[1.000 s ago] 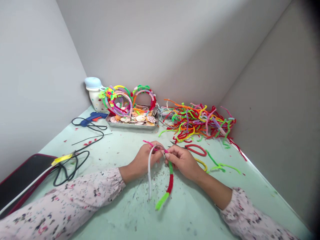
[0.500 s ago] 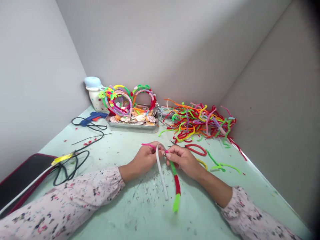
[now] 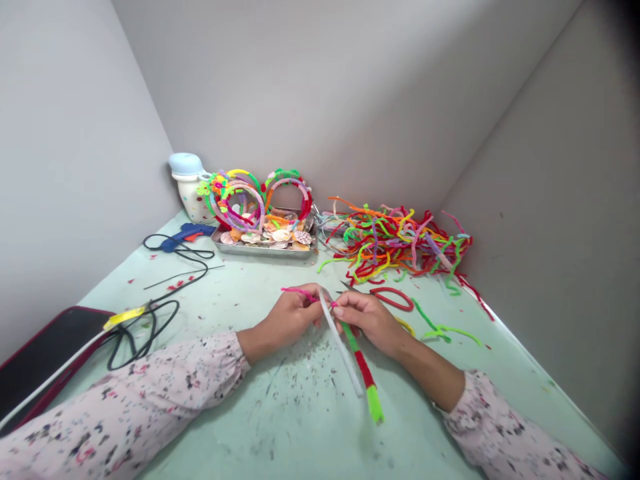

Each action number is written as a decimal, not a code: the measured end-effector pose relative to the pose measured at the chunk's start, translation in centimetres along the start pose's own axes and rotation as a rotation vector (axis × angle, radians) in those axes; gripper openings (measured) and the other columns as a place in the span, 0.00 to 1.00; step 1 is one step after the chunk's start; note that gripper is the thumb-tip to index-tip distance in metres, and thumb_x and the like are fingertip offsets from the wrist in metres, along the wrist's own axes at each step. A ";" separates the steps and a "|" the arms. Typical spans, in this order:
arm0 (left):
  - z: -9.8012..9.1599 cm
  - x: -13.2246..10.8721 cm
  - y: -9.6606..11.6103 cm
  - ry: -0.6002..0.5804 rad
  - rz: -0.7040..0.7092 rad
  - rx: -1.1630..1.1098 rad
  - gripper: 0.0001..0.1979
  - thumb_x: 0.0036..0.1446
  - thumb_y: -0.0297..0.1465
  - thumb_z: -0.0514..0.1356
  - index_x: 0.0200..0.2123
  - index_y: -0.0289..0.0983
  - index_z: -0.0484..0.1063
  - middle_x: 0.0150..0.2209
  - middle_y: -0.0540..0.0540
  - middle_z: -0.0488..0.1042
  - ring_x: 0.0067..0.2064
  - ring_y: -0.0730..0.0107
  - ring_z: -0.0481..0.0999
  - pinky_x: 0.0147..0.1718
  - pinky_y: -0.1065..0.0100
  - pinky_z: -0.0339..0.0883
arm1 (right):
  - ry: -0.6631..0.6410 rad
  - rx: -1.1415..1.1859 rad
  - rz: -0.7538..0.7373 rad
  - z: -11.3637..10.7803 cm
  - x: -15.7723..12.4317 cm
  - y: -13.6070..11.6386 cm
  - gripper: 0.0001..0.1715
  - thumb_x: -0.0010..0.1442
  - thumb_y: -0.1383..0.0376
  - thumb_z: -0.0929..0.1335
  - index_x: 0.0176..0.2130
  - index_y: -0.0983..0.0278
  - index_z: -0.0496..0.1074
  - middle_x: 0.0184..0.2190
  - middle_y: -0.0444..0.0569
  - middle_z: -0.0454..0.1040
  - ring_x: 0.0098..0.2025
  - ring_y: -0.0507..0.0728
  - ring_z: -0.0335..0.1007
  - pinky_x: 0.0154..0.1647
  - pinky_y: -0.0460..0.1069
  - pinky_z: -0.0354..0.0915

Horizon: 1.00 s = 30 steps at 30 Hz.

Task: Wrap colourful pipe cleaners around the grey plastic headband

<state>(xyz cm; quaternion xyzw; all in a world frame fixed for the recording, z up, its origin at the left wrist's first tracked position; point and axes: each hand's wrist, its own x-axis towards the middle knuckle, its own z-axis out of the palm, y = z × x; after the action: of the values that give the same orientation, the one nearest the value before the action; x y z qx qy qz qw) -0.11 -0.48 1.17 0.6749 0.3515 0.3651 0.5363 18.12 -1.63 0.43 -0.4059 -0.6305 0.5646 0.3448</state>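
Between my hands is a thin headband, its bare white leg (image 3: pixel 344 347) slanting down toward me. Beside that leg, the other one is wrapped in green, red and lime fuzzy bands (image 3: pixel 365 370). My left hand (image 3: pixel 295 317) is closed, pinching a pink pipe cleaner (image 3: pixel 299 291) whose loose end sticks out to the left. The fingertips of my right hand (image 3: pixel 373 320) close on the headband where the pink wraps it, just above the green part. Fingers hide part of the headband's bend.
Red-handled scissors (image 3: pixel 393 298) lie just beyond my right hand, near green pipe cleaner pieces (image 3: pixel 440 332). Behind are a pipe cleaner heap (image 3: pixel 400 243), a metal tray (image 3: pixel 265 252) of shells, finished headbands (image 3: pixel 290 183), a white cup (image 3: pixel 193 193) and a blue glue gun (image 3: pixel 187 235) with black cord.
Both headband legs have swung to the right at their lower ends. The pink pipe cleaner stretches between my hands now, and my left hand has shifted only slightly.
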 end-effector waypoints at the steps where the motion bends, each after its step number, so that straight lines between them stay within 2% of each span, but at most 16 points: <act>1: 0.0 0.0 0.0 0.000 0.000 0.004 0.07 0.54 0.31 0.56 0.30 0.32 0.69 0.21 0.52 0.66 0.24 0.77 0.63 0.23 0.74 0.57 | -0.002 0.007 0.003 0.0 0.0 0.0 0.11 0.57 0.59 0.65 0.29 0.65 0.68 0.20 0.42 0.69 0.19 0.47 0.55 0.21 0.43 0.52; 6: -0.1 0.0 -0.1 -0.010 0.018 0.010 0.06 0.54 0.30 0.57 0.29 0.32 0.69 0.24 0.51 0.66 0.25 0.77 0.64 0.26 0.74 0.58 | -0.023 0.018 0.030 -0.2 0.0 0.1 0.11 0.56 0.60 0.66 0.30 0.66 0.69 0.21 0.43 0.70 0.19 0.47 0.56 0.21 0.43 0.53; 14: 0.0 0.1 -0.2 -0.016 -0.010 -0.021 0.07 0.53 0.31 0.57 0.30 0.32 0.70 0.23 0.51 0.66 0.24 0.78 0.64 0.23 0.75 0.57 | -0.070 0.089 0.083 -0.3 -0.1 0.1 0.13 0.56 0.57 0.66 0.31 0.66 0.67 0.21 0.43 0.69 0.19 0.48 0.62 0.22 0.44 0.59; 22: -0.2 0.2 -0.3 0.039 -0.003 0.044 0.08 0.54 0.33 0.57 0.31 0.33 0.70 0.20 0.52 0.65 0.22 0.77 0.64 0.22 0.75 0.57 | -0.029 0.100 0.016 0.4 0.0 0.4 0.14 0.59 0.56 0.63 0.32 0.65 0.65 0.20 0.41 0.67 0.18 0.47 0.61 0.21 0.44 0.59; 30: -0.2 0.0 -0.2 0.023 -0.008 0.073 0.11 0.54 0.36 0.57 0.32 0.32 0.70 0.20 0.52 0.65 0.23 0.77 0.63 0.21 0.75 0.55 | 0.030 0.083 0.010 0.7 0.0 0.8 0.13 0.59 0.57 0.62 0.32 0.64 0.66 0.17 0.39 0.65 0.16 0.48 0.60 0.18 0.43 0.59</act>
<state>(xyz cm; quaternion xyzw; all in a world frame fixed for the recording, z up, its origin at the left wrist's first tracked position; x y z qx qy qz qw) -0.31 -0.32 1.02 0.6882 0.3735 0.3577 0.5089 17.59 -1.94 -0.40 -0.4028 -0.5991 0.5860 0.3680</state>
